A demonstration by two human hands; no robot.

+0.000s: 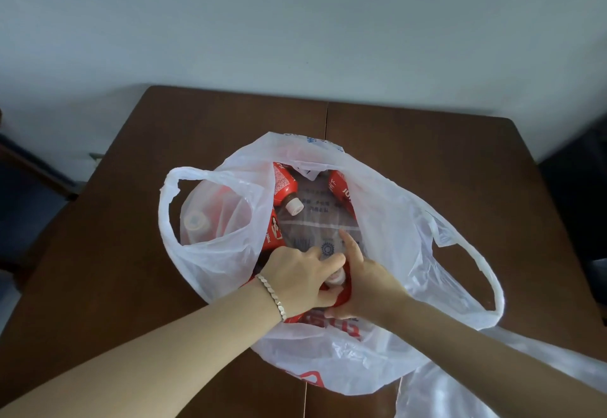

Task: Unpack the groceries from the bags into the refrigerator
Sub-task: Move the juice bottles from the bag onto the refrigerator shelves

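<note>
- A second, crumpled translucent plastic bag [492, 391] is lying at the near right corner, beside the main bag.
- The left hand [295, 273], wearing a thin silver bracelet [272, 296], is curling its fingers round the neck of a red-labelled plastic bottle [335, 278] with a white cap.
- The right hand [371, 286] is wrapping thumb and fingers round that bottle's red shoulder, and its index finger is stretching flat onto a clear printed plastic pack [315, 217].
- The held bottle is lying against the near wall of the bag, its long axis running near to far and its cap facing far and upward.
- The thin white plastic carrier bag [394, 237] is sitting open mid-table, with one handle loop flopping left and one right.
- Four more red-labelled bottles are showing inside:
  - a far-left bottle [284, 184], its cap pointing near;
  - a far-right bottle [343, 191];
  - a left bottle [274, 235];
  - a veiled bottle [197, 220], seen through the left wall.
- The dark brown wooden table [427, 154] is lying bare to the left, right and far side of the bag, ending at a pale wall [295, 23].
</note>
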